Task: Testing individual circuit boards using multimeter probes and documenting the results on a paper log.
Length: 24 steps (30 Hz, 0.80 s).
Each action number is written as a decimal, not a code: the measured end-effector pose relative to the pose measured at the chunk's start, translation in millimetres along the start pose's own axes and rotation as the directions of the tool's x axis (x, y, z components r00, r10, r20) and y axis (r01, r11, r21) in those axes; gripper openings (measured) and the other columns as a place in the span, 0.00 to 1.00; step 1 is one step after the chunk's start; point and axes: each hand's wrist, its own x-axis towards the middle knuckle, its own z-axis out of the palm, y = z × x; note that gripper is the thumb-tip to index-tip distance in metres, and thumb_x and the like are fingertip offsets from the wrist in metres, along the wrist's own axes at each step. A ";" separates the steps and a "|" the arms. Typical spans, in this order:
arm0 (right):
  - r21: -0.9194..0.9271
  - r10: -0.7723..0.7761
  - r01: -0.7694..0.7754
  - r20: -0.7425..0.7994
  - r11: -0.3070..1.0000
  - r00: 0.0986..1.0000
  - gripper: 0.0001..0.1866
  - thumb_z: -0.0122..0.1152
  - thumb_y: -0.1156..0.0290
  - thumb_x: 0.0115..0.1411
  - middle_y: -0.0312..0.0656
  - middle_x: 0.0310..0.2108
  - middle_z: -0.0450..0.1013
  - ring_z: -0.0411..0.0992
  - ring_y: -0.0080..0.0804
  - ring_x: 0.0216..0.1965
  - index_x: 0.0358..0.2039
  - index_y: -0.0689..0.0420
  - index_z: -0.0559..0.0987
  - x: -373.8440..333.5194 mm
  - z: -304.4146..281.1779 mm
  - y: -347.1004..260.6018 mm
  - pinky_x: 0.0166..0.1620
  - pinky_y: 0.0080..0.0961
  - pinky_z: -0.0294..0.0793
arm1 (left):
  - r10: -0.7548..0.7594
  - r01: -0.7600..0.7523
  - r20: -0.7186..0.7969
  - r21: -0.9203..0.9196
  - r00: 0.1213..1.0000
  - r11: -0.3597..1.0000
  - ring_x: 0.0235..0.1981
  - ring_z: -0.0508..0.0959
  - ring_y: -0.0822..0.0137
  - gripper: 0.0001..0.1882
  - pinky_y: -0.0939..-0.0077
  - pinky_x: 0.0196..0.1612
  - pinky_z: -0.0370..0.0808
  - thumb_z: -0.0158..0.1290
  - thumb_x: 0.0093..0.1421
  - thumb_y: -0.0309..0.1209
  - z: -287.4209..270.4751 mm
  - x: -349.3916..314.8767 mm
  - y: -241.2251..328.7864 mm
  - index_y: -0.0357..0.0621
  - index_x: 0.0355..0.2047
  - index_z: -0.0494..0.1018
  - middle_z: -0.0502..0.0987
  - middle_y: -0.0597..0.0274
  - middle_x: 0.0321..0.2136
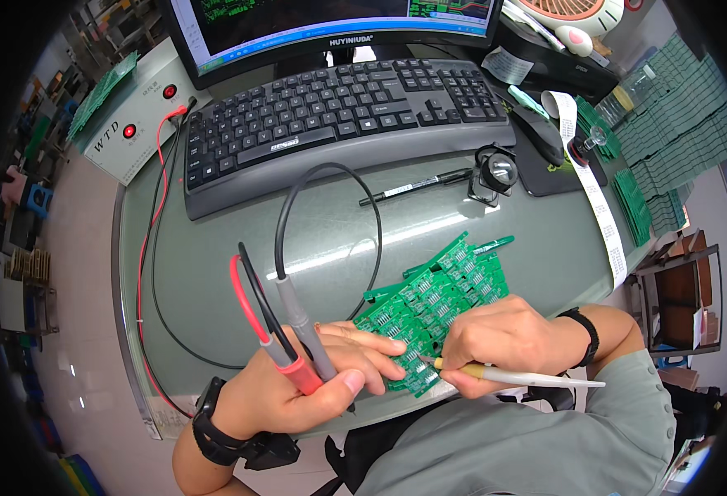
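My left hand (277,397) is closed around a red test probe (299,376) and a grey test probe (304,324), whose handles stand up between thumb and fingers. Its fingertips press on a green circuit board panel (430,302) with repeated rows of small parts. In my right hand (504,335) is a slim pen-like tool (541,380) with a white tapered handle and a yellowish front part. The tool's tip points at the panel's near part, close to my left fingertips; whether it touches, I cannot tell. The probe tips are hidden.
Beyond the panel lie a black pen (413,188) and a small black-framed loupe (496,172). A keyboard (330,116) sits before the monitor (339,37). Red and black leads run from a grey box (136,112). A paper strip (595,198) hangs beside the mouse (537,136).
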 end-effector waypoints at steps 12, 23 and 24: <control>-0.136 -0.112 0.111 0.000 0.985 0.994 0.14 0.68 0.78 0.47 0.39 0.21 0.65 0.69 0.32 0.19 0.24 0.59 0.68 -2.6 3.1 0.7 0.18 0.27 0.68 | -0.105 0.102 0.046 0.074 0.993 0.992 0.51 0.78 0.52 0.17 0.59 0.53 0.72 0.42 0.60 0.31 -0.1 -0.3 8.1 0.37 0.27 0.79 0.83 0.55 0.36; -0.205 -0.147 0.146 0.007 0.968 0.989 0.13 0.68 0.77 0.47 0.39 0.24 0.67 0.70 0.29 0.21 0.26 0.58 0.69 -4.5 4.2 2.3 0.18 0.24 0.69 | 0.009 -0.010 0.014 0.060 1.000 0.998 0.47 0.80 0.53 0.10 0.56 0.50 0.75 0.45 0.60 0.25 0.5 1.2 2.4 0.38 0.28 0.76 0.83 0.57 0.33; -0.205 -0.148 0.146 0.007 0.968 0.989 0.13 0.68 0.77 0.47 0.39 0.24 0.67 0.70 0.29 0.21 0.26 0.58 0.69 -4.3 4.0 2.2 0.18 0.24 0.69 | 0.009 -0.010 0.014 0.061 1.000 0.998 0.47 0.80 0.53 0.10 0.56 0.50 0.75 0.45 0.60 0.25 0.5 1.1 1.8 0.38 0.28 0.76 0.83 0.57 0.33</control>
